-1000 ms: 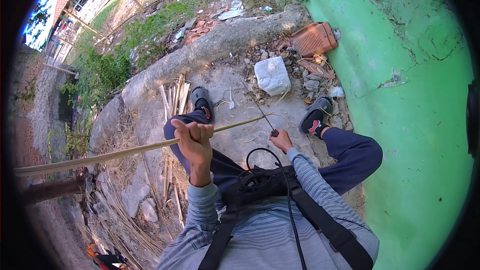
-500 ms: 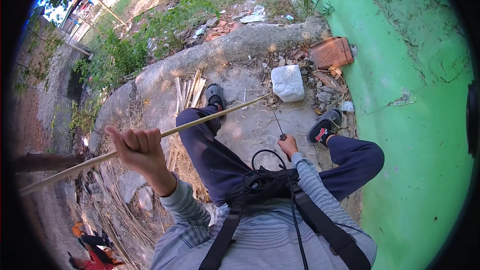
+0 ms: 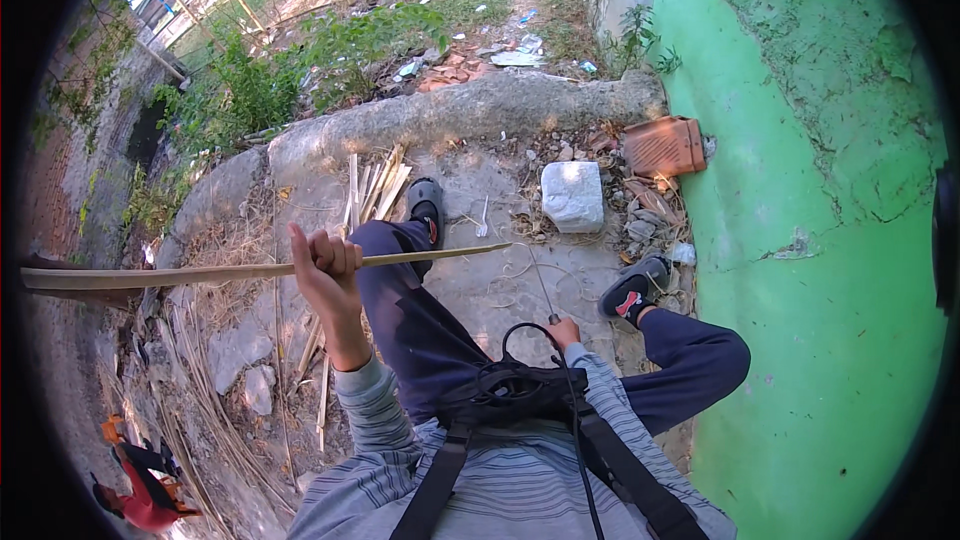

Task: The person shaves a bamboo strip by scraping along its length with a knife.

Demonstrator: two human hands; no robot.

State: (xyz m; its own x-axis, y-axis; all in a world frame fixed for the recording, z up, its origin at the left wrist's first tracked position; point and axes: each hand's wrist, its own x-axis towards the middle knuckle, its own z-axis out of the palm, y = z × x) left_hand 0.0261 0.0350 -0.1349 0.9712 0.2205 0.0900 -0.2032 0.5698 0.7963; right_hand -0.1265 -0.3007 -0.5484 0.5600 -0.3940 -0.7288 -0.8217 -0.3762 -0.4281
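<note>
My left hand is closed around a long, pale bamboo strip. The strip lies almost level across the view, from the far left to a pointed tip in front of my legs. Lower and to the right, my right hand grips a knife by its dark handle. Its thin blade points up and away from me, with its end close to the strip's tip. Whether the two touch, I cannot tell.
A white stone block sits ahead, beside rubble and an orange roof tile. Split bamboo pieces lie near my left shoe. A green wall rises on the right. A person in red is at lower left.
My left hand has shifted right, and the bamboo strip has swung from slanting to nearly level, its tip nearer me. My right hand has moved slightly left and down with the knife.
</note>
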